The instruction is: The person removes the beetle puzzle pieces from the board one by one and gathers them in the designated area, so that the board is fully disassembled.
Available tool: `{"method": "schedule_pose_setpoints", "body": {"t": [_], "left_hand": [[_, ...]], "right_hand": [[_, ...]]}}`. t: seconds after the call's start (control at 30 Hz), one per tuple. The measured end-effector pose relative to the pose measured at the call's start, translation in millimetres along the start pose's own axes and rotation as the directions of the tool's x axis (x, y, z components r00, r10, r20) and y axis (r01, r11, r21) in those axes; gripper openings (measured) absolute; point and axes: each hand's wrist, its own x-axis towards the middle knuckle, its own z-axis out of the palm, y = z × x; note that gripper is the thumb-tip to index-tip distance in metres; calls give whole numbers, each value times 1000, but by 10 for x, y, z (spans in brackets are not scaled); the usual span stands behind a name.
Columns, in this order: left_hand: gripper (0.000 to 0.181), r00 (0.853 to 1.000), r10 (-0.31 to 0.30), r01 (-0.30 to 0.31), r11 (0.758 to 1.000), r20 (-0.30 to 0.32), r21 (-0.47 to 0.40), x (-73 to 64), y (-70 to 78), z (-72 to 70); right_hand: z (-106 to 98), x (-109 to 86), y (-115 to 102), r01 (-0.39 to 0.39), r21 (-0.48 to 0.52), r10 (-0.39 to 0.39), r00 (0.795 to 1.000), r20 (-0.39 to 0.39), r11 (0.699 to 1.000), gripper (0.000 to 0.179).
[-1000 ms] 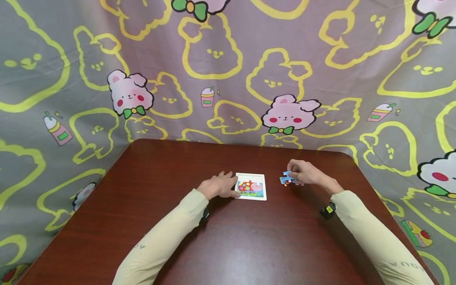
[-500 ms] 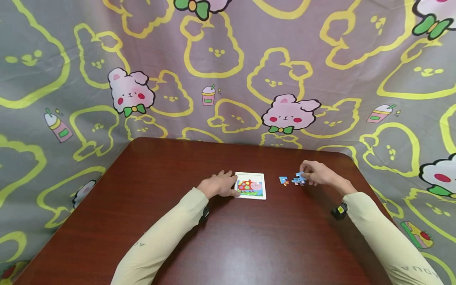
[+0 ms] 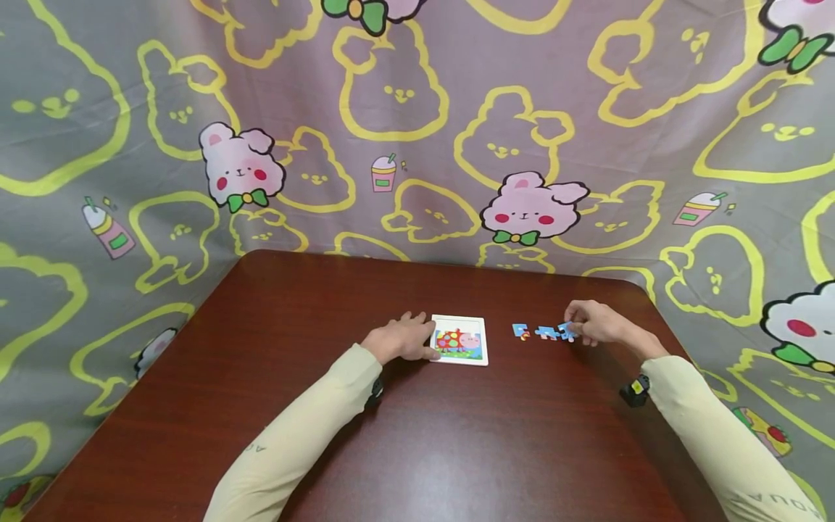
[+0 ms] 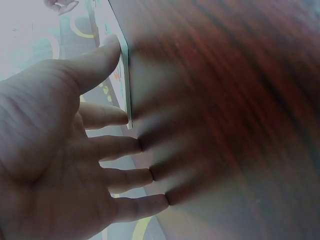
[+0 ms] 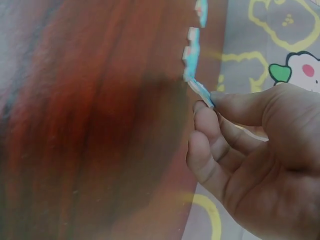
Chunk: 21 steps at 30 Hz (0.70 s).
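A white-rimmed puzzle board (image 3: 485, 341) lies on the table, its lower part filled with a picture of a pink pig in a red spotted outfit. My left hand (image 3: 406, 339) rests at the board's left side, fingers spread with tips on the table. In the left wrist view its thumb (image 4: 102, 62) lies over the board's edge (image 4: 126, 85). To the right, my right hand (image 3: 590, 322) pinches a blue puzzle piece (image 5: 202, 95) between thumb and fingers, tilted up from the table. That piece meets another blue puzzle piece (image 3: 546, 333) on its left.
A separate blue puzzle piece (image 3: 520, 330) lies between the board and the right hand's pieces. The dark wooden table (image 3: 443, 428) reaches back to a patterned cloth (image 3: 417, 159) that hangs behind it and along both sides.
My right hand has moved right with the puzzle pieces, leaving one piece behind, and one blue piece now lies flatter beside the pinched one. The left hand and board have stayed put.
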Motion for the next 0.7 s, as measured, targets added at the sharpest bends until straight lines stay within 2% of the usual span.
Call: {"method": "schedule_pose_setpoints", "body": {"t": [0.47, 0.7], "left_hand": [[75, 1000, -1, 1, 1000, -11, -5, 7, -10, 21], [73, 1000, -5, 5, 1000, -18, 2, 7, 7, 19]], "right_hand": [[22, -24, 55, -78, -48, 78, 997, 2, 996, 13], [67, -42, 97, -73, -91, 70, 997, -36, 993, 17]]}}
